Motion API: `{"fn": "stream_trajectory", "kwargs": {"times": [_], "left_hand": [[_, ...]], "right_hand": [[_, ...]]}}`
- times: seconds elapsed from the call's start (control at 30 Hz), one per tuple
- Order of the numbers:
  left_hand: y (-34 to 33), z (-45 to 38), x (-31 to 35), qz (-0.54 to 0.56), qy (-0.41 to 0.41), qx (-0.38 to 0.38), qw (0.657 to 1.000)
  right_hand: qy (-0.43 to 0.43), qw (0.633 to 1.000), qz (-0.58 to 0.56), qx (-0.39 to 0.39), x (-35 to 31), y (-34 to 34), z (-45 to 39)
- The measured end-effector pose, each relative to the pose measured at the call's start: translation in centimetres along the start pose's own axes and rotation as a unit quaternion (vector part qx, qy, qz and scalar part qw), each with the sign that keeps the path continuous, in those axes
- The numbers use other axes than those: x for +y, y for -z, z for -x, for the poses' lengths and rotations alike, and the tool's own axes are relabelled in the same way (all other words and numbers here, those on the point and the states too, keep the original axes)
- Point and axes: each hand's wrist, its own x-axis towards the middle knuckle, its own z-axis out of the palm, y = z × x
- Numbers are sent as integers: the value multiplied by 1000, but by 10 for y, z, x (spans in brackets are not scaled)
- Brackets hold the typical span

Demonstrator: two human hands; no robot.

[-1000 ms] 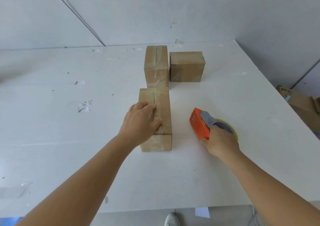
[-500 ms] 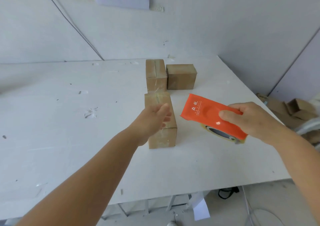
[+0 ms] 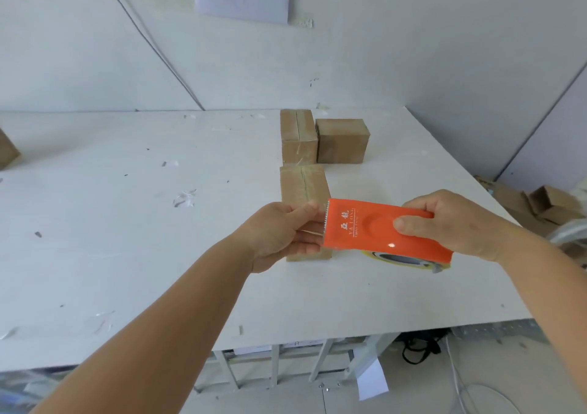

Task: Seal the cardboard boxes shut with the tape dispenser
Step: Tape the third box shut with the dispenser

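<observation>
Both hands on the orange tape dispenser, held above the table in front of the nearest cardboard box.

Right hand (image 3: 451, 223) grips the rear of the orange tape dispenser (image 3: 381, 229), thumb on its top face, fingers curled round the far edge; yellowish tape roll (image 3: 400, 259) shows below the body. Left hand (image 3: 279, 232) pinches at the dispenser's serrated front end, fingers curled; whether it holds the tape end cannot be told. Nearest cardboard box (image 3: 303, 188) lies on the white table (image 3: 127, 254) directly behind the hands, a taped seam along its top. Two more cardboard boxes stand farther back, touching side by side: left one (image 3: 297, 135) with taped seam, right one (image 3: 343, 140). Loose cartons (image 3: 546, 203) on the floor at right.
</observation>
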Motion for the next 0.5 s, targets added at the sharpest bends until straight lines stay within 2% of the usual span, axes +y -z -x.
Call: {"fn": "stream_trajectory", "kwargs": {"times": [0.27, 0.5], "left_hand": [[2, -1, -1, 17, 16, -3, 1000], [5, -9, -5, 119, 30, 84, 989]], "right_hand": [[18, 999, 13, -33, -1, 5, -21], [53, 997, 0, -61, 1, 12, -37]]}}
